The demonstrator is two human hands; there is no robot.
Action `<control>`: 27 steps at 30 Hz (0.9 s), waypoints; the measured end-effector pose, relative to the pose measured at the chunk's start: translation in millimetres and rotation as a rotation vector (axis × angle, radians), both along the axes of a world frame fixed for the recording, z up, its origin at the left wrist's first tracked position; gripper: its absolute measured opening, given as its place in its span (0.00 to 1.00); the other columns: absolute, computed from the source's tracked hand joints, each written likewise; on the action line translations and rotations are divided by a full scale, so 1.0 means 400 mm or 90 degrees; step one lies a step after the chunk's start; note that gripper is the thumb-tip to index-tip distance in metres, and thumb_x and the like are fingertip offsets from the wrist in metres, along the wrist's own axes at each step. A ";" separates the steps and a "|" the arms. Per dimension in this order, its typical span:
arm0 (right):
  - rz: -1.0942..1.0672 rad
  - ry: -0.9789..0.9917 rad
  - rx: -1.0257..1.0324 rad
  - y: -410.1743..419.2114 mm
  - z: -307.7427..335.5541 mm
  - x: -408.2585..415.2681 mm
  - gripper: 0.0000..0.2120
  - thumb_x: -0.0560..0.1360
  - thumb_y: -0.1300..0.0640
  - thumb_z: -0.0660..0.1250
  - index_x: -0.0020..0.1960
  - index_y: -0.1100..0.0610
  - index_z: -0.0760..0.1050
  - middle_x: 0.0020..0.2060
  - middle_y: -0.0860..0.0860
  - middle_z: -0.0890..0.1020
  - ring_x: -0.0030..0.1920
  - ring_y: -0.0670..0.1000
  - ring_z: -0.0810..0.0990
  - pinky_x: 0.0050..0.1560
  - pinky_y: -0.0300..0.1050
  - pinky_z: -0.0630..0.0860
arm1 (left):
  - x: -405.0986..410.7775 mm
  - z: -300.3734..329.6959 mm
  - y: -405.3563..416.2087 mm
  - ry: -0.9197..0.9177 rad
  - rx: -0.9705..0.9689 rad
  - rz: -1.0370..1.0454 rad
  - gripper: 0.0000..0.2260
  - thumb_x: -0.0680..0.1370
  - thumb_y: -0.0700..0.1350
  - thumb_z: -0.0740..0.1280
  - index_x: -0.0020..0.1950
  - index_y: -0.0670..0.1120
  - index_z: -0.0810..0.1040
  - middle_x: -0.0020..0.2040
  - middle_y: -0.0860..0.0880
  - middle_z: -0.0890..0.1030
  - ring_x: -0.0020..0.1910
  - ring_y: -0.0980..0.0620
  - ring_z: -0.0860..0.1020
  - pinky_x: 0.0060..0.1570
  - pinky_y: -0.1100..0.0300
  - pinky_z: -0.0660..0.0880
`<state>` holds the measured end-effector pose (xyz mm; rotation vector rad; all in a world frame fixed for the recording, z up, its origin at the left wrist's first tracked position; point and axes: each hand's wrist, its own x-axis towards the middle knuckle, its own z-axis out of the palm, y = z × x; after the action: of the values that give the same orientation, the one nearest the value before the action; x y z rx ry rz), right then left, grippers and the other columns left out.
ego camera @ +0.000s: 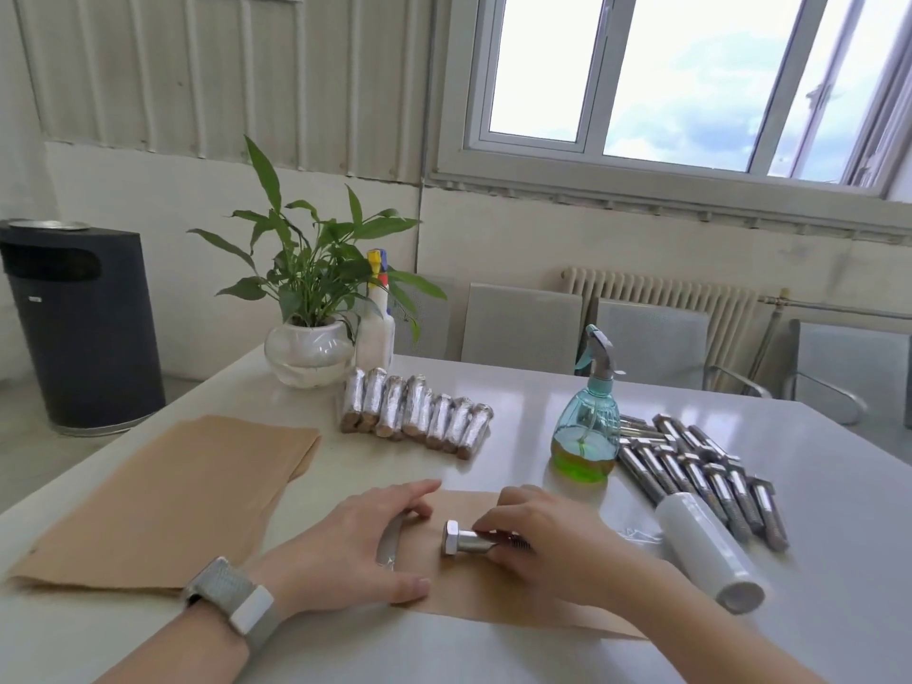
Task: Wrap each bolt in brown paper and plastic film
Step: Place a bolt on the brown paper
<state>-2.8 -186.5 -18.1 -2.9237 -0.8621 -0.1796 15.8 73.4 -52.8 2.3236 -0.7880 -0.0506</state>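
Bolt on brown paper, held by the right hand

The bolt (474, 539) lies on a brown paper sheet (474, 604) at the near edge of the desk (814, 629); the right hand (543, 540) pinches its shank, and the left hand (355, 550) rests flat with straight fingers on the paper beside it. A film roll (705, 550) and bare bolts (701, 471) lie to the right, wrapped bolts (419, 417) behind, a paper stack (172, 491) to the left.

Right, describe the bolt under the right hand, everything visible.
The bolt is shiny silver metal with a hexagonal head pointing left and a smooth shank; dark threads show at the far end. It lies on its side on a brown paper sheet. The right hand pinches its shank from above; the left hand rests beside it, apart.
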 end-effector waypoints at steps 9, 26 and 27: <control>-0.206 -0.105 0.391 -0.073 0.048 0.043 0.14 0.73 0.43 0.71 0.34 0.50 0.76 0.31 0.44 0.75 0.33 0.41 0.71 0.36 0.37 0.66 | 0.001 -0.005 0.002 0.009 0.013 0.007 0.40 0.65 0.65 0.74 0.71 0.73 0.56 0.64 0.69 0.70 0.66 0.71 0.65 0.68 0.69 0.61; -0.265 0.038 0.731 -0.211 0.148 0.303 0.16 0.74 0.62 0.72 0.59 0.53 0.75 0.55 0.55 0.82 0.47 0.48 0.81 0.42 0.36 0.76 | 0.004 0.011 0.005 0.042 -0.005 0.003 0.38 0.66 0.61 0.75 0.70 0.70 0.59 0.63 0.68 0.71 0.65 0.72 0.66 0.64 0.76 0.60; -0.266 0.025 0.720 -0.202 0.145 0.305 0.14 0.75 0.65 0.69 0.58 0.53 0.75 0.56 0.56 0.81 0.47 0.48 0.80 0.43 0.37 0.75 | 0.006 0.011 0.005 0.042 -0.005 0.002 0.38 0.66 0.61 0.75 0.71 0.69 0.59 0.63 0.68 0.71 0.65 0.72 0.67 0.64 0.76 0.60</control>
<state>119.2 -267.1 39.9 -1.9527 -0.0296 -0.4498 18.2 75.2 -48.4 2.3043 -0.7494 -0.1223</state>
